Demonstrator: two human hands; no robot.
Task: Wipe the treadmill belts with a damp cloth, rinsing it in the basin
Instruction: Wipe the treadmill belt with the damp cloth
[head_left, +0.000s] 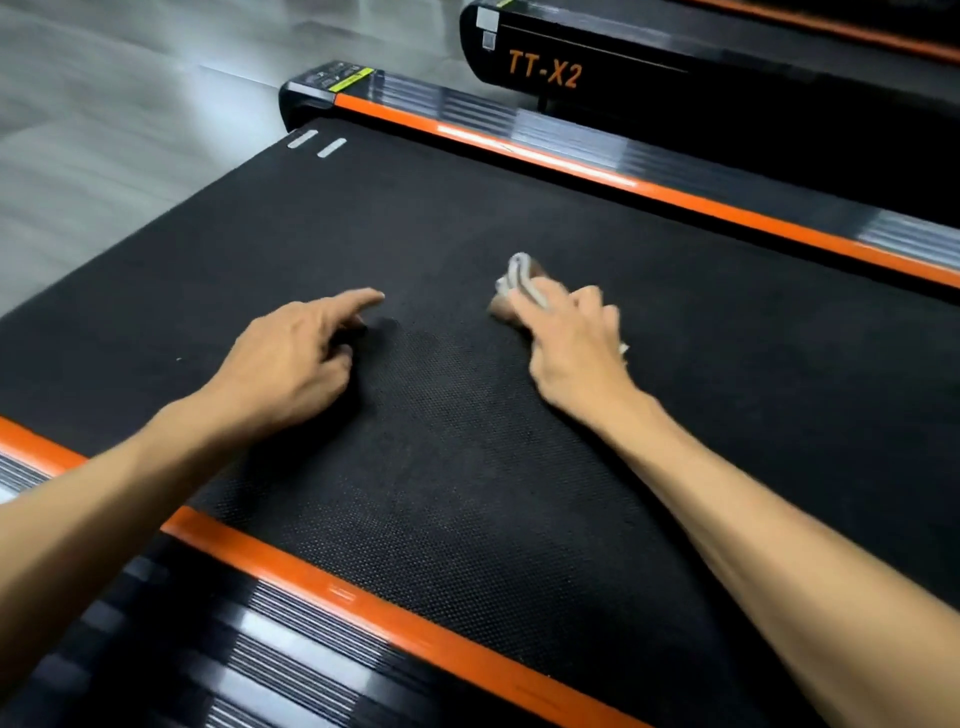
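Here the right hand (571, 332) gripped the bunched cloth (519, 275), pressing it on the treadmill belt (467, 493). The left hand (291, 358) rested open beside it. Wiping looked underway; no basin showed.

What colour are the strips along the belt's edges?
Orange strips on both sides of the black belt, seen in the head view.

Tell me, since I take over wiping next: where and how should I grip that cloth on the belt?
Take the cloth from above, at its bunched middle, palm down as the right hand holds it. It lies crumpled and low on the flat belt, so no edge offers a side grip.
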